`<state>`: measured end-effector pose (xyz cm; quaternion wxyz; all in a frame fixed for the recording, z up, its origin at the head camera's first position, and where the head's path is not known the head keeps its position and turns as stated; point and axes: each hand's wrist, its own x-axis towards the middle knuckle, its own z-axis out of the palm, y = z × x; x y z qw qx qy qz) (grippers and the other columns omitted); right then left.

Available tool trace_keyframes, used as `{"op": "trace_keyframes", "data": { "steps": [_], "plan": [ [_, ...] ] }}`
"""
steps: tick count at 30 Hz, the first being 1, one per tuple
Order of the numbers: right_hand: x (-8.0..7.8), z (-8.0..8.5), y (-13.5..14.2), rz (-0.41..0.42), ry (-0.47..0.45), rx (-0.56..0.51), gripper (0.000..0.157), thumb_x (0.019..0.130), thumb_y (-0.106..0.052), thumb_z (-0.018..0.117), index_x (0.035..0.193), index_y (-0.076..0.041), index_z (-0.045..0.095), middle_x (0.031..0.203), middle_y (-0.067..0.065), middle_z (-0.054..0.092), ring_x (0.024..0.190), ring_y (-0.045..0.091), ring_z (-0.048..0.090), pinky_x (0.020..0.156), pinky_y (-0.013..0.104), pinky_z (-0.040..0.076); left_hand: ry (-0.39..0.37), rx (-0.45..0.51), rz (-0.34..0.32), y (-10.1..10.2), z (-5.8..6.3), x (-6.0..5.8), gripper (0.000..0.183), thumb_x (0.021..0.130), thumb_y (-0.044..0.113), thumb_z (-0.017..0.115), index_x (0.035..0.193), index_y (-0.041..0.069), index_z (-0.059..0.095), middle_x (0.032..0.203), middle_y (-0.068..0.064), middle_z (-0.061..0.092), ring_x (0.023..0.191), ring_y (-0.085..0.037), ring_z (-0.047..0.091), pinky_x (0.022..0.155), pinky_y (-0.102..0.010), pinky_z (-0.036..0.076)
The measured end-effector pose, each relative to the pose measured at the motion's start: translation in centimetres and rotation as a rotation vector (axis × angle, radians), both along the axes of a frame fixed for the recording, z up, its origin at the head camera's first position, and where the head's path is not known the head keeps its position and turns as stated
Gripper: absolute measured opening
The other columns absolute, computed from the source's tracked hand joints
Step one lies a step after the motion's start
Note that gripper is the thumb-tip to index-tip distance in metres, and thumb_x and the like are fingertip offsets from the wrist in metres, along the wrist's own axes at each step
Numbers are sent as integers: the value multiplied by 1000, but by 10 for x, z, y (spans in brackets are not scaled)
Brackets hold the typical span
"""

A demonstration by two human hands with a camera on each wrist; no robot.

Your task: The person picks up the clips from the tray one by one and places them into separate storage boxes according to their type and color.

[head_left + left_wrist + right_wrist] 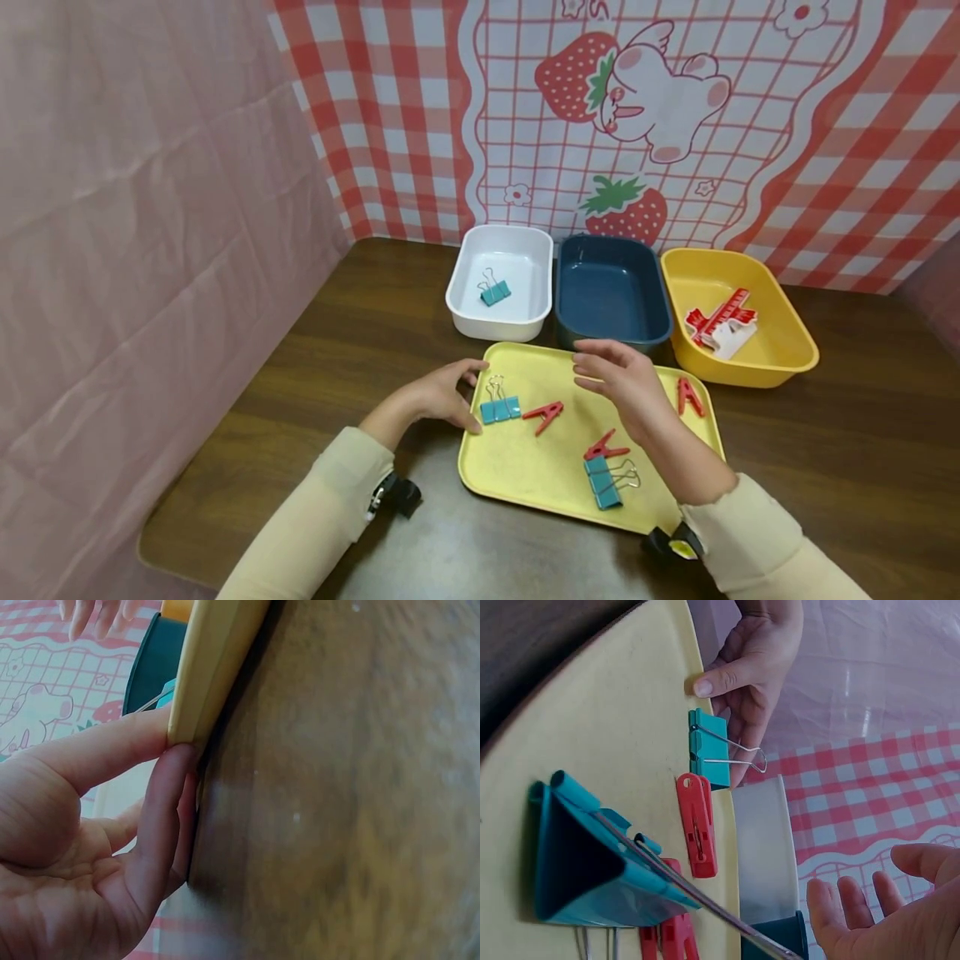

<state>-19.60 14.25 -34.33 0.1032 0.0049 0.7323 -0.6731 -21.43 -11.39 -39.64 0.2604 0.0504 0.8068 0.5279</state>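
My left hand [438, 395] grips the left rim of a yellow tray [528, 471], thumb on the edge and fingers along its side. My right hand [624, 382] hovers above the tray's far side, holding nothing, fingers loosely extended. On the tray, a teal binder clip [500, 410] lies close to the left hand, with a red clothespin [545, 414] beside it. Towards the near right, a second teal binder clip [602, 483] lies against another red clothespin [602, 448]. A third red clothespin [689, 397] lies by the right rim. In the right wrist view, the nearer binder clip [607, 870] looms large.
Behind the tray stand three bins side by side: a white bin [501, 327] containing a teal binder clip [495, 292], a dark blue bin [611, 292], and a yellow bin [780, 333] with red and white clips [723, 323]. A checked cloth [412, 125] hangs behind the wooden table [300, 375].
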Motion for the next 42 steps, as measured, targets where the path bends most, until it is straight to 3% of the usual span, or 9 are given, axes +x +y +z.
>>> {"op": "trace_keyframes", "data": {
  "steps": [12, 25, 42],
  "plan": [
    [13, -7, 10, -11, -2, -11, 40, 93, -13, 57, 124, 10, 49, 100, 3, 61, 85, 9, 62, 85, 32, 49, 2, 0, 1, 0, 0, 0, 94, 59, -15, 80, 139, 8, 36, 116, -13, 39, 68, -21, 56, 61, -29, 53],
    [27, -17, 23, -34, -3, 2, 44, 91, -17, 62, 122, 12, 50, 98, -3, 61, 95, 12, 59, 86, 30, 49, 9, -19, 8, 1, 0, 1, 94, 58, -15, 80, 139, 9, 37, 116, -13, 40, 70, -21, 57, 61, -30, 53],
    [44, -27, 36, -51, -32, 166, 47, 89, -26, 64, 122, 6, 55, 101, -3, 62, 92, 8, 55, 84, 26, 45, 20, -11, 1, 0, 0, 1, 94, 58, -15, 80, 139, 8, 37, 117, -13, 41, 70, -21, 56, 61, -29, 52]
  ]
}}
